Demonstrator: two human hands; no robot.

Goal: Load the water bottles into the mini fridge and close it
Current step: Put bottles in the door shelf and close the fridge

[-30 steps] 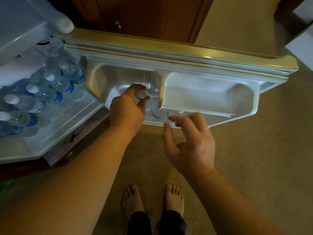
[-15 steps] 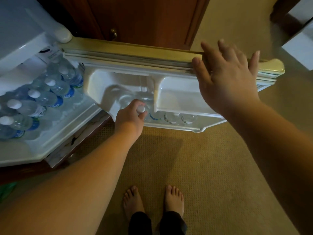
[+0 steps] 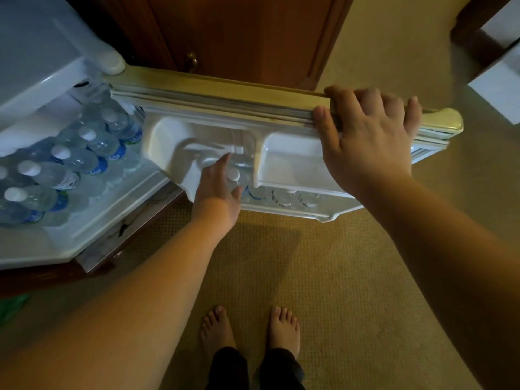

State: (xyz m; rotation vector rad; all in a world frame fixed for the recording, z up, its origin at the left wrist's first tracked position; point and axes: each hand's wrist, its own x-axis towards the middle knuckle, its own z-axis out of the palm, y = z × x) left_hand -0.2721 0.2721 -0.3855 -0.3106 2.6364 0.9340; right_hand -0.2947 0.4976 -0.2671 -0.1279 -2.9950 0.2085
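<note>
The white mini fridge (image 3: pixel 84 232) stands open on the left, with several water bottles (image 3: pixel 84 159) lying stacked inside, white caps toward me. Its door (image 3: pixel 225 88) is swung out in front of me. My left hand (image 3: pixel 215 190) reaches into the door's lower shelf and holds a white-capped water bottle (image 3: pixel 233 175) between forefinger and thumb. More bottles (image 3: pixel 281 197) stand in the same shelf to the right. My right hand (image 3: pixel 368 144) grips the door's top edge near its free end, with the fingers curled over it and the thumb on the inner side.
A brown wooden door (image 3: pixel 239 32) with a brass knob is right behind the fridge door. Tan carpet (image 3: pixel 337 277) covers the floor, and my bare feet (image 3: pixel 250 330) stand below the door. White furniture (image 3: pixel 498 80) sits at the upper right. Something green (image 3: pixel 11 308) lies at the left edge.
My right hand rose from near the door shelf, passed above the door and now grips its top edge. My left hand stayed on the bottle in the shelf, its forefinger now stretched out.
</note>
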